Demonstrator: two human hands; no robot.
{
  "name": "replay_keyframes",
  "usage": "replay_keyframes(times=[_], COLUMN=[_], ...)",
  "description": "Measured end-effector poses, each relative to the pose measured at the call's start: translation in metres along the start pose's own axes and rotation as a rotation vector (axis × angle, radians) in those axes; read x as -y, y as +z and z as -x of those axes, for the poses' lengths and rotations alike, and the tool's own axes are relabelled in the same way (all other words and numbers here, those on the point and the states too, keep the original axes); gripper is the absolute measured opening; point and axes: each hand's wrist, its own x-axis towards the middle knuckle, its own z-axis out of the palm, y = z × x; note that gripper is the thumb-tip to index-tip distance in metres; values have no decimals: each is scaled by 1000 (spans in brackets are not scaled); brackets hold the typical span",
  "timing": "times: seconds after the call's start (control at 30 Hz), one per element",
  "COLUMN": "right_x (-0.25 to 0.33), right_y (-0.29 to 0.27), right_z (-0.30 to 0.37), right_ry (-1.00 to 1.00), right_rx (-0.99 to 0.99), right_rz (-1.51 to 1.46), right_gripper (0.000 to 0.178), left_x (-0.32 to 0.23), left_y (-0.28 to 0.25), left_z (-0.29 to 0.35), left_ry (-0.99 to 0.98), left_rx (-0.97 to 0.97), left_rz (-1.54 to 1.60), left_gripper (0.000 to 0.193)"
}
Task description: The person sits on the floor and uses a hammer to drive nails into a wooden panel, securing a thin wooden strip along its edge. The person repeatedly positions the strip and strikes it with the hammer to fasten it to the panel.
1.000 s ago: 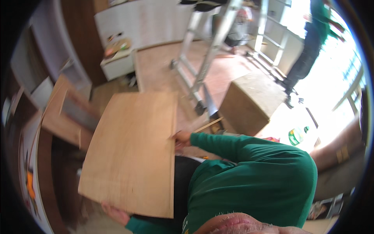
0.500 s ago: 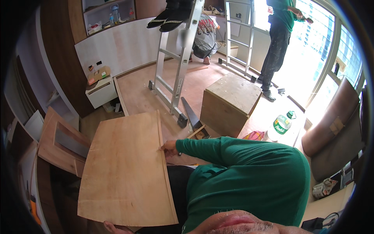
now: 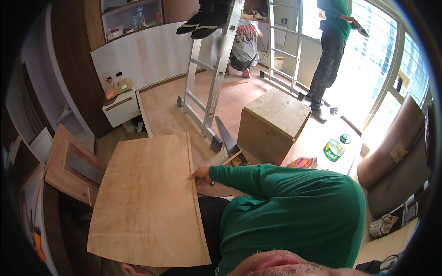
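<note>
Right hand [image 3: 201,177] grips the wooden panel [image 3: 147,198]; whether the left hand [image 3: 132,270], mostly hidden, grips, I cannot tell

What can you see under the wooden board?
The left hand shows at the lower edge of the wooden board, black clothing at its right edge. Anything else beneath is covered.

At eight o'clock the plywood sheet [image 3: 142,198] looks smooth and matt, its pale wood grain showing, while the door-like frame [image 3: 69,170] at nine o'clock is of redder, unglossed wood. The person's long-sleeved green top [image 3: 294,209] at five o'clock is soft, matt cloth, and the water jug [image 3: 329,155] at three is clear, glossy plastic. Toward twelve, the stepladder [image 3: 214,83] has satin-bright metal rails; toward two, the wooden box [image 3: 264,133] is dull, its top rough-looking and speckled.
</note>
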Motion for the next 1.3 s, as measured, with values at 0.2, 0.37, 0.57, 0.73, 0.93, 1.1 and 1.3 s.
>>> replay_keyframes(times=[0.2, 0.37, 0.57, 0.73, 0.93, 1.1, 1.3], right_x=[-8, -5, -6, -11, -12, -7, -3], right_y=[-5, 13, 13, -1, -3, -5, 2], right_z=[-8, -3, 17, 15, 16, 15, 15], right_ry=[-19, -51, -119, -140, -129, -152, -151], right_rx=[35, 22, -80, 88, 102, 66, 69], right_rz=[-24, 31, 140, 13, 44, 15, 13], right_gripper=[25, 29, 34, 34, 34, 38, 37], left_x=[-6, -16, -31, -7, -8, -5, -2], left_y=[30, 33, 89, 80, 82, 97, 99], left_z=[0, 3, 18, -4, 9, 2, 0], left_ry=[36, 77, 70, 197, 182, 216, 251], left_rx=[8, 26, -220, -359, -395, -450, -475], left_rz=[41, 263, 274, 67, -7, -57, -284], left_gripper=[62, 54, 26, 36, 29, 28, 32])
